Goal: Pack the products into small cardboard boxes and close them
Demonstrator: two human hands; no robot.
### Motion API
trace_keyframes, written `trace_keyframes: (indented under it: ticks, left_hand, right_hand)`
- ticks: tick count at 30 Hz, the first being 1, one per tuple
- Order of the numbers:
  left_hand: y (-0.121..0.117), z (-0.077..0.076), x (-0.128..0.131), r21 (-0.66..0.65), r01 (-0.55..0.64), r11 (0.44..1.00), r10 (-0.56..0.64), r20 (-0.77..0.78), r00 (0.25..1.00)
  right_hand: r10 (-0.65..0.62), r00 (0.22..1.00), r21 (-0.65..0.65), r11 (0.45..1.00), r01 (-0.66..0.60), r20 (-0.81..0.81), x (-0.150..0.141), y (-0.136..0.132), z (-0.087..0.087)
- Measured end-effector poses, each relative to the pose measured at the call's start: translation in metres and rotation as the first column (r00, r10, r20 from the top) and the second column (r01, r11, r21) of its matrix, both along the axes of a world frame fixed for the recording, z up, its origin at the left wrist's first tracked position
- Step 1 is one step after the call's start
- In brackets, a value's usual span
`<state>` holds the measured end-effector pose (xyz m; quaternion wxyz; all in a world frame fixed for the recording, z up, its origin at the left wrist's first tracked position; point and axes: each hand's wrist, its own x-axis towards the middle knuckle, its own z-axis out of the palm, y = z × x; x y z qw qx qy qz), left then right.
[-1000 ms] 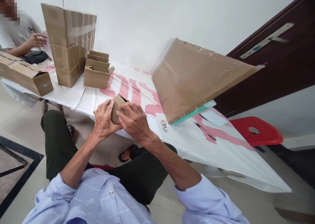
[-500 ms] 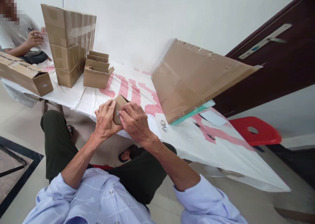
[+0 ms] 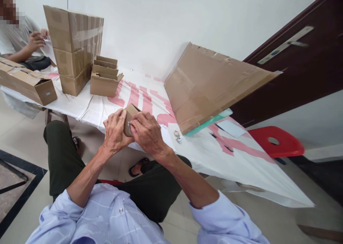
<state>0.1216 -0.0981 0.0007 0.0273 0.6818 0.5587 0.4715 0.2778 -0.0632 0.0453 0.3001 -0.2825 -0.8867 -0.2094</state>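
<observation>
A small brown cardboard box (image 3: 129,114) is held at the near edge of the table, above my lap. My left hand (image 3: 114,132) wraps round its left side with curled fingers. My right hand (image 3: 147,132) presses on its right side, with the fingertips at a small shiny spot on the cardboard. Most of the box is hidden behind my fingers.
The table wears a white sheet with red marks (image 3: 235,154). A big flat cardboard sheet (image 3: 209,83) leans at right over a green board (image 3: 211,122). Small metal bits (image 3: 178,136) lie near it. Small boxes (image 3: 105,78), a tall carton stack (image 3: 73,47) and a long box (image 3: 26,81) stand left; another person's hand (image 3: 36,41) works beyond. A red stool (image 3: 273,142) stands right.
My hands and the small box have barely shifted. The other person's hand at the far left has moved a little left and up.
</observation>
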Motion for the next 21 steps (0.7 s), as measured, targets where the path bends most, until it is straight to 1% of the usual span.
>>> trace_keyframes:
  ticks: [5,8,13,17,21]
  left_hand:
    - [-0.0004,-0.0001,-0.0001,-0.01,0.002,1.0,-0.002,-0.001,1.0]
    - [0.0,-0.0008,-0.0006,-0.017,0.007,1.0,-0.007,-0.006,1.0]
    - [-0.0001,-0.0015,-0.0001,-0.01,0.001,1.0,-0.001,-0.009,1.0]
    - [-0.0006,-0.0012,0.0003,-0.013,0.008,1.0,-0.008,-0.006,1.0]
    - [-0.0013,-0.0004,0.0,-0.029,0.024,0.999,-0.024,-0.01,1.0]
  right_hand:
    - [-0.002,1.0,-0.038,0.999,0.002,0.01,0.0026,-0.0011,0.0014]
    - [0.005,1.0,-0.029,1.0,-0.004,0.025,0.0016,-0.0019,0.0011]
    - [-0.019,1.0,0.005,1.0,0.019,0.02,-0.0013,-0.0011,0.0017]
    - [-0.015,1.0,0.002,1.0,0.015,-0.005,0.0004,-0.0018,0.0046]
    - [-0.018,0.999,-0.008,1.0,0.018,0.027,0.0015,-0.0043,0.0041]
